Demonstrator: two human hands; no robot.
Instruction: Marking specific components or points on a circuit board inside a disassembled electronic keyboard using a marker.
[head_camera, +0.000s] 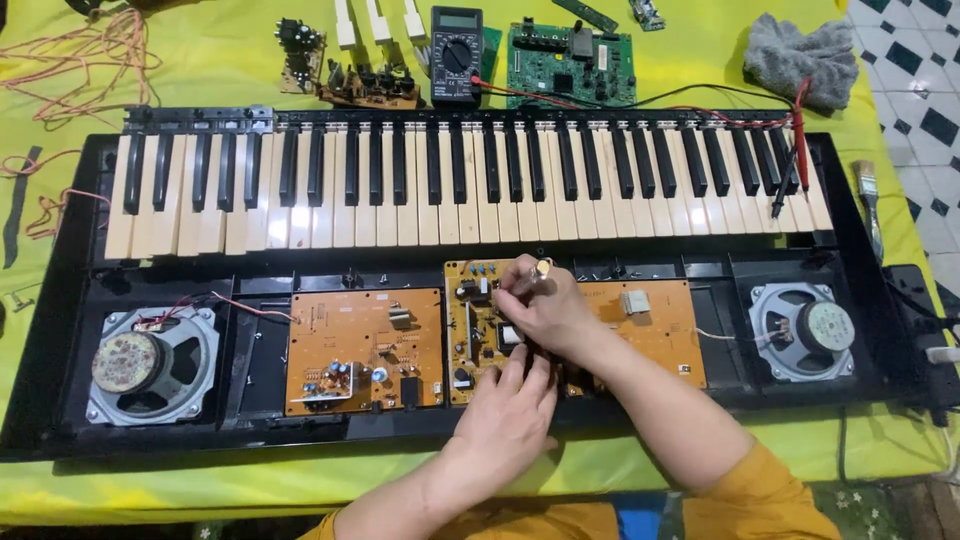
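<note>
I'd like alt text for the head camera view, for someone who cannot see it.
Two bare hands work on the middle orange circuit board inside an opened electronic keyboard: the right hand holds a small tool over it, and the left hand rests on its lower edge. A speaker sits at each end, and a multimeter lies behind the keys.

A multimeter lies above the keys; its small grey-green rectangular screen sits at its top.

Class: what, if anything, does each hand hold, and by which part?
Right hand pinches a small brass-coloured part by its lower end. Left hand holds nothing, resting on the circuit board.
</note>
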